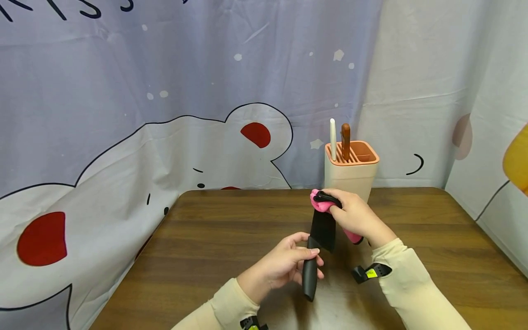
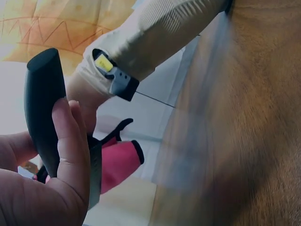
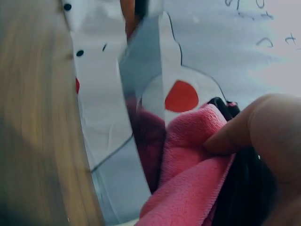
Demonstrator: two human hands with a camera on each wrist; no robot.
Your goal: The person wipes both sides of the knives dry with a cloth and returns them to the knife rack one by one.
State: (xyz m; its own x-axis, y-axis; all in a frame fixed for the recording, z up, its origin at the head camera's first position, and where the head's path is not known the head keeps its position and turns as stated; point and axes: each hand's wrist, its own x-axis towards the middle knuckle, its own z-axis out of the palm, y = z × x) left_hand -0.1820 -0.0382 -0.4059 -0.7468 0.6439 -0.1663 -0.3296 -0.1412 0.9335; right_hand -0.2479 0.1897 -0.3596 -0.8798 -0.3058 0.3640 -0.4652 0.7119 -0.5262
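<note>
My left hand [image 1: 284, 259] grips the dark handle of a broad-bladed kitchen knife [image 1: 310, 275], its blade pointing away over the table. A pink cloth with black edging [image 1: 321, 201] is pinched in my right hand [image 1: 356, 215], by the far end of the blade. In the right wrist view the fuzzy pink cloth [image 3: 193, 146] lies against the shiny blade [image 3: 143, 70], which mirrors it. The left wrist view shows the knife handle [image 2: 44, 103] between thumb and fingers, with a loose end of the cloth [image 2: 120, 162] hanging beyond.
A cream knife block with an orange slotted top [image 1: 350, 172] stands at the back of the wooden table [image 1: 231, 229]. Upright in its slots are a white handle [image 1: 332, 137] and a brown handle [image 1: 345, 140]. A printed curtain [image 1: 185, 82] hangs behind the table.
</note>
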